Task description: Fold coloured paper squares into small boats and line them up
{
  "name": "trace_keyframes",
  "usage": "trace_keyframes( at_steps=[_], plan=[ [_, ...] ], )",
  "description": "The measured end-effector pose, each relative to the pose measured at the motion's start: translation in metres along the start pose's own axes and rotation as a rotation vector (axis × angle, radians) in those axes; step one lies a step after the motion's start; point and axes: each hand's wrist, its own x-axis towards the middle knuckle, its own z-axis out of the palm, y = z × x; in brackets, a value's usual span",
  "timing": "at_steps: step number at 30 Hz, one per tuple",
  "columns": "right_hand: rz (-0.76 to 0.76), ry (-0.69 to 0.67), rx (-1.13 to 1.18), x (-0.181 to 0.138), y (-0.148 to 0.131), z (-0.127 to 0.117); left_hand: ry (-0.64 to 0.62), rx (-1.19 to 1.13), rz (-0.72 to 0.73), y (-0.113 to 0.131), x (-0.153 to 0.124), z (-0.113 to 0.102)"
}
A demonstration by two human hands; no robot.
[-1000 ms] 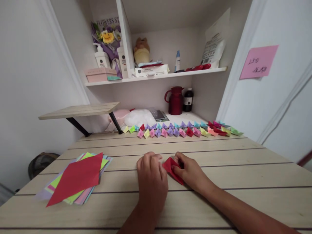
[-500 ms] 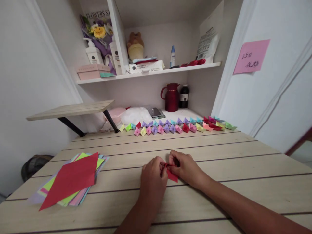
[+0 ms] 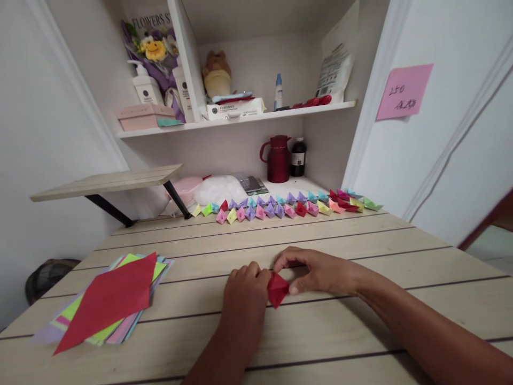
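A small folded piece of red paper [image 3: 278,290], shaped like a diamond, is above the middle of the wooden table [image 3: 336,331]. My left hand [image 3: 247,294] is closed on its left edge; the fingertips are partly hidden. On the other side, my right hand [image 3: 310,271] has thumb and fingers spread apart around the upper right of the paper. The thumb tip is close to the paper's right corner, and I cannot tell whether it touches. To the left lies a fanned stack of coloured paper sheets [image 3: 110,299] with a red sheet on top.
Two rows of small folded paper boats [image 3: 270,210] line the table's back edge. Behind them stand a dark red jug [image 3: 278,160] and a dark bottle [image 3: 298,158]. A small raised shelf [image 3: 108,182] is at the back left. A pink note [image 3: 404,92] hangs on the right wall.
My right hand has let go of the red paper and spread its fingers just right of it. The paper now shows a diamond face, still in my left hand. The view has shifted slightly.
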Motion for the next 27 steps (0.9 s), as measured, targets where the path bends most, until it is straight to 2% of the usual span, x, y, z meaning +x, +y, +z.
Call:
trace_keyframes(
  at_steps=[2,4,8,12,18,21,24,27],
  plan=[
    [0.033,0.031,0.099,0.002,0.002,0.001,-0.014,0.003,0.016,-0.002,-0.001,-0.003],
    [0.043,0.101,0.103,0.004,0.005,0.005,-0.019,0.002,0.020,-0.003,-0.002,-0.004],
    [0.036,0.223,-0.120,0.010,0.007,0.017,-0.023,-0.016,0.010,-0.001,-0.001,-0.006],
    [0.102,0.302,-0.308,0.012,0.003,0.027,-0.074,0.058,0.025,0.003,0.000,-0.007],
    [0.131,0.299,-0.442,0.013,-0.001,0.036,-0.026,0.004,0.008,0.005,-0.002,-0.005],
    [0.117,0.283,-0.477,0.013,-0.002,0.038,-0.053,-0.008,0.007,0.002,-0.007,-0.010],
    [0.104,0.275,-0.481,0.013,-0.001,0.037,-0.087,-0.040,0.018,-0.012,-0.017,-0.018],
    [0.080,0.271,-0.483,0.014,0.001,0.036,-0.005,-0.074,-0.040,-0.033,-0.030,-0.020]
  ],
)
